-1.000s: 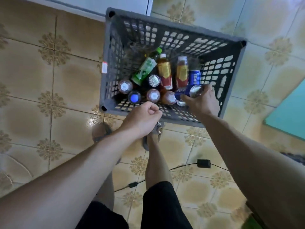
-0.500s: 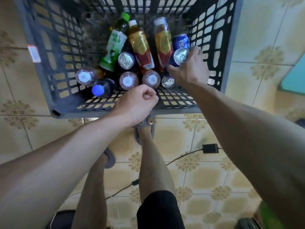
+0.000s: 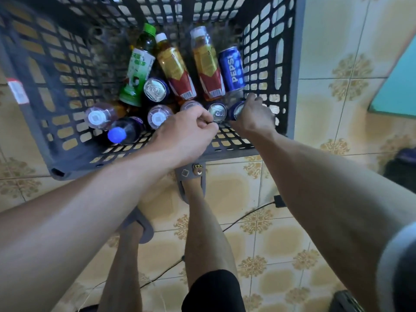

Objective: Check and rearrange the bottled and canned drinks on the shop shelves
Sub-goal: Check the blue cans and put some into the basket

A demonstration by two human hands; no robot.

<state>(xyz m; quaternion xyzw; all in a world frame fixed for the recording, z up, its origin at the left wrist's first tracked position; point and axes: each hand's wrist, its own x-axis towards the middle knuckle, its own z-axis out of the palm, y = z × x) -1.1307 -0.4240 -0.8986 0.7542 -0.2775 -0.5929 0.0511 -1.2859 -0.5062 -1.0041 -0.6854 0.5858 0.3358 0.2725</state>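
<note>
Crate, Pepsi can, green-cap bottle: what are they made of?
Crate: likely moulded plastic, matte grey; lattice walls, rounded rim. Pepsi can: likely aluminium, glossy printed blue; an upright can nearby shows a bare silver pull-tab top. Green-cap bottle: probably clear plastic; dark liquid shows through above a printed film label.

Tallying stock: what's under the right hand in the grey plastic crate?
A blue metal can with silver top, gripped by the right hand; the hand covers its body and label.
</note>
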